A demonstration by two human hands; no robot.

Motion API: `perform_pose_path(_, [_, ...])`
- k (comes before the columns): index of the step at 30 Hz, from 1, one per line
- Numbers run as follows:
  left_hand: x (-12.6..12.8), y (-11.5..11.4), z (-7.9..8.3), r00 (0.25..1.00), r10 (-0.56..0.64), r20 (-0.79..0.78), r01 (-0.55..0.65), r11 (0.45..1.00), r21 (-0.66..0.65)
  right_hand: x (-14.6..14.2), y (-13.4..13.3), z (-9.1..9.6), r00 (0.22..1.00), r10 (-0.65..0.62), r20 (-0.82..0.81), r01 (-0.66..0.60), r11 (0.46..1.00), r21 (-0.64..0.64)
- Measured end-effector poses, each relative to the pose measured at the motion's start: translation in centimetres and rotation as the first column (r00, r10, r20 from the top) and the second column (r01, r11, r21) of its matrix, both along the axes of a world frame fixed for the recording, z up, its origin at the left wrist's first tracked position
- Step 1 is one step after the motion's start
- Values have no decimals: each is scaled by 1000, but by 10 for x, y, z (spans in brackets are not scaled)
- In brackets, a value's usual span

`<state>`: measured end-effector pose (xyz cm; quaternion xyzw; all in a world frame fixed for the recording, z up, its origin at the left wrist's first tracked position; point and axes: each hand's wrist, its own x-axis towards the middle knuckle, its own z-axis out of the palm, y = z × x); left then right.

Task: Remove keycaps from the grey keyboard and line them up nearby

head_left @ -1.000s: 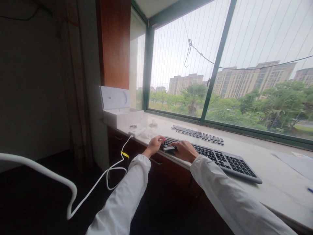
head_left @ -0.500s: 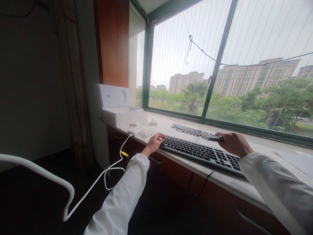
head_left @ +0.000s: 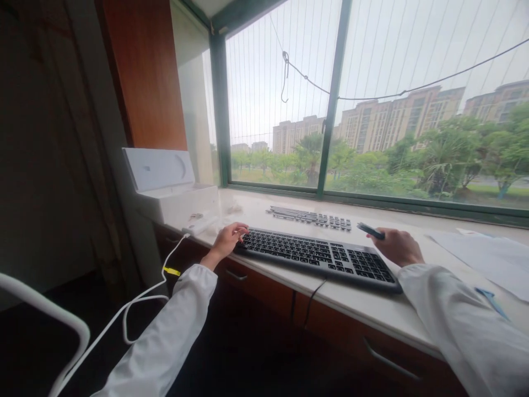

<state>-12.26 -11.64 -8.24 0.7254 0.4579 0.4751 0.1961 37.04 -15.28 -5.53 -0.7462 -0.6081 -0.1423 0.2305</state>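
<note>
A long black computer keyboard with a grey frame lies along the front of the white counter. My left hand is at its left end, with bent fingers and thumb gripping the upper corner. Beyond the right end of the keyboard, my right hand is closed around a short, dark, stick-like tool. The tool's tip points left and away; its kind cannot be made out. Behind the keyboard, loose dark keycaps are laid out in rows on the counter.
An open white box stands at the counter's left end. Beside it is a white adapter with a white cable hanging down. Papers and a blue item lie at the right. A window backs the counter.
The view has turned right, so everything appears further left. My right hand has moved from above the keycaps and keyboard to the right, carrying the dark tool. My left hand stays at the keyboard corner.
</note>
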Motion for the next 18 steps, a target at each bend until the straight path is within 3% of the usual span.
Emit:
perform_pose_path(4, [17,31,25,984,112,-136,-110,994,26,-12,5,0,998,51,32,-52,998,31])
perform_pose_path(9, [45,89,47,910,122,-397,-129,992,9,-18,5,-1,995,80,56,-83,996,35])
perform_pose_path(18, [78,166,47,696,136,-705,-277,957,-90,-20,3,1,995,80,60,-80,997,4])
